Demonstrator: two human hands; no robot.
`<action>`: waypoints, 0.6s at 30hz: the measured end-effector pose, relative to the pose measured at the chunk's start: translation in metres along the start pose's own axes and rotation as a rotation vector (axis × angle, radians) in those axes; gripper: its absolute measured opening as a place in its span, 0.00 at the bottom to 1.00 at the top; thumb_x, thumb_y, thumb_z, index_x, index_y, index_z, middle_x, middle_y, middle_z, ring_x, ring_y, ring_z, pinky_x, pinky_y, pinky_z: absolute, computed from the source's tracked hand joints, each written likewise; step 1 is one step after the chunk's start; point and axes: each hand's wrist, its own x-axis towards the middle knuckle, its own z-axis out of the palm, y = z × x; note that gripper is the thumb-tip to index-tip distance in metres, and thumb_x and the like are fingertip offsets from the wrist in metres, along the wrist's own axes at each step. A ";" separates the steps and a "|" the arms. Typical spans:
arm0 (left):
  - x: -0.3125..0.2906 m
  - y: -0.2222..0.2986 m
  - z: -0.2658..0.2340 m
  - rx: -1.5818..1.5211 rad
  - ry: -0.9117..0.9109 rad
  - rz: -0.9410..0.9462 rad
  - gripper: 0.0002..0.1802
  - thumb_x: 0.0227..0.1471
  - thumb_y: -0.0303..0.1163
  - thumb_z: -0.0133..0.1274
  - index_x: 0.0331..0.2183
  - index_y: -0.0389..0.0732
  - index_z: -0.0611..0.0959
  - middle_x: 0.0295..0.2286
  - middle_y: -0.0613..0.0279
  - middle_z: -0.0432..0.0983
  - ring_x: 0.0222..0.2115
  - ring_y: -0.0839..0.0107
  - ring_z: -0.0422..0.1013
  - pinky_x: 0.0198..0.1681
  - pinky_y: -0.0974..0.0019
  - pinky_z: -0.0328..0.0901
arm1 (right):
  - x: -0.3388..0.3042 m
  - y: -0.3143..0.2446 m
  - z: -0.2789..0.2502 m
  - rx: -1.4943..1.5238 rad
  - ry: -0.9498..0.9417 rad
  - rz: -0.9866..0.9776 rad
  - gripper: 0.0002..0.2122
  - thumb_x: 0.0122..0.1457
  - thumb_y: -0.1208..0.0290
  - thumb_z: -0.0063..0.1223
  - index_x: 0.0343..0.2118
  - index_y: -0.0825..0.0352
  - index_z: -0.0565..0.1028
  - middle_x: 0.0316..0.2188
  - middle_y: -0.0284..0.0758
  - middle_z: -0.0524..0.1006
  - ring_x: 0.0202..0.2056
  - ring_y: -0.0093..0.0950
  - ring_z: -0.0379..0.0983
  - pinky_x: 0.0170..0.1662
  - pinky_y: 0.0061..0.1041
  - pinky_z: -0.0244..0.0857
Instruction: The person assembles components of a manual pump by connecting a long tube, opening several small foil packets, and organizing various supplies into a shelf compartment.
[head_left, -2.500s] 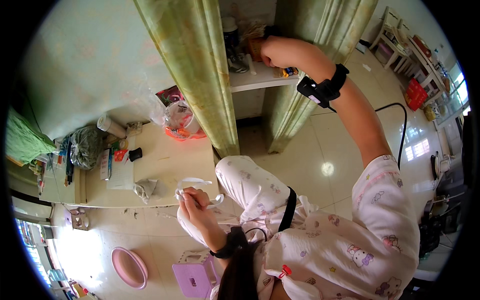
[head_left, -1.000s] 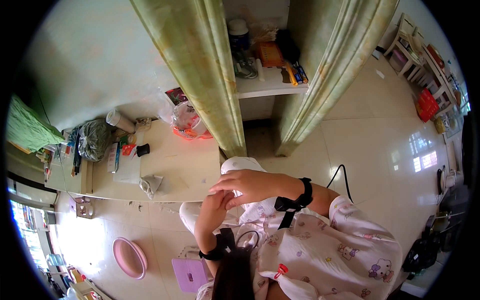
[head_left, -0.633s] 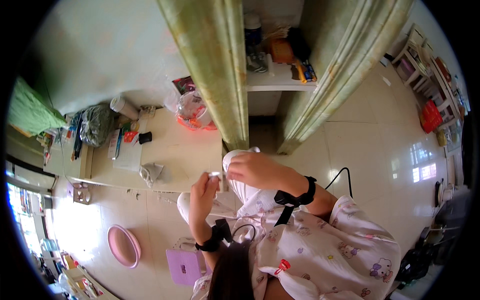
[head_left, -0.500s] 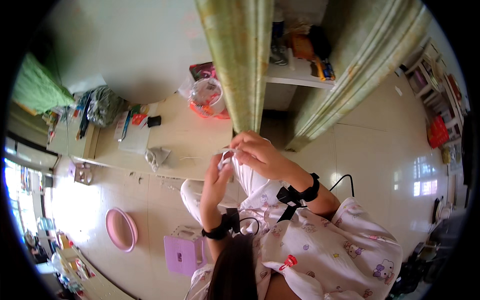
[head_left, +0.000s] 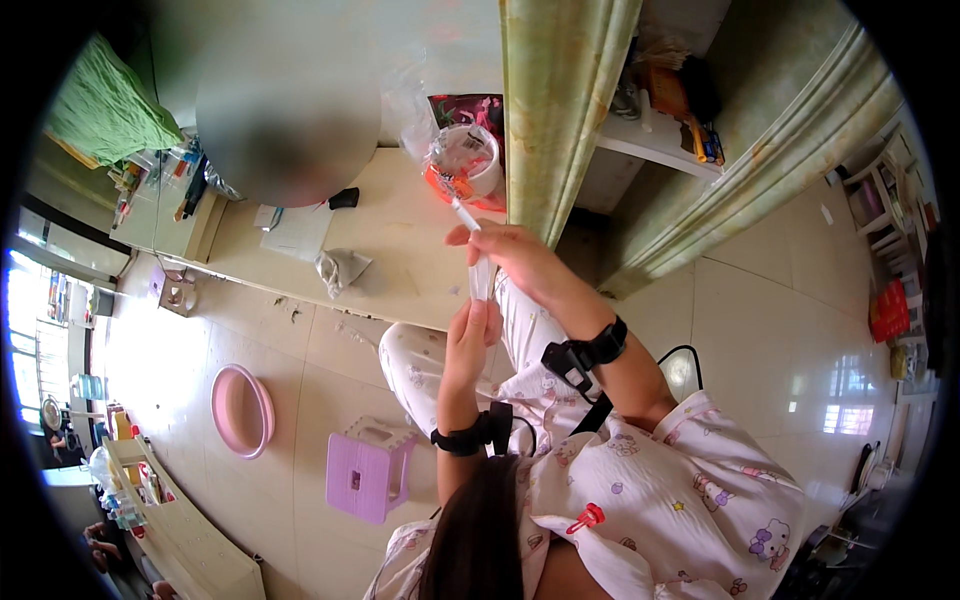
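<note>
A narrow whitish strip, partly translucent, stretches between my two hands in front of the table edge. My left hand is closed on its lower end, thumb uppermost. Farther up, my right hand pinches the strip, and a thin white end pokes out past its fingers toward the table. The fingers hide part of the strip, and its exact kind cannot be made out. Black bands with small devices sit on both wrists.
The pale table bears a crumpled greyish cloth or bag, a small black object and a white round tub. Green curtains hang beside it. A purple stool and a pink basin stand on the floor.
The white strip was curled in a loop between both hands and is now drawn out lengthwise. My right hand has risen away from the left. The view has shifted.
</note>
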 end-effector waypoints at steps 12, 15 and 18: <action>-0.017 0.021 -0.053 -0.116 0.612 0.369 0.19 0.58 0.37 0.37 0.17 0.42 0.62 0.14 0.69 0.53 0.15 0.80 0.48 0.18 0.74 0.45 | 0.022 0.020 -0.006 -0.489 -0.024 0.036 0.13 0.50 0.67 0.55 0.37 0.67 0.72 0.34 0.31 0.72 0.37 0.19 0.69 0.41 0.20 0.63; -0.017 0.035 -0.091 -0.122 0.885 0.526 0.19 0.59 0.39 0.35 0.18 0.42 0.63 0.16 0.67 0.55 0.17 0.77 0.52 0.20 0.73 0.50 | 0.075 0.071 -0.012 -0.588 -0.110 0.020 0.16 0.50 0.67 0.56 0.41 0.67 0.70 0.34 0.31 0.72 0.37 0.19 0.69 0.40 0.21 0.64; -0.001 0.005 -0.147 0.253 0.954 0.557 0.21 0.60 0.42 0.33 0.22 0.38 0.68 0.20 0.63 0.65 0.23 0.72 0.63 0.29 0.69 0.60 | 0.137 0.121 -0.005 -0.733 -0.157 0.081 0.18 0.49 0.65 0.57 0.41 0.67 0.70 0.36 0.33 0.72 0.38 0.20 0.69 0.41 0.21 0.64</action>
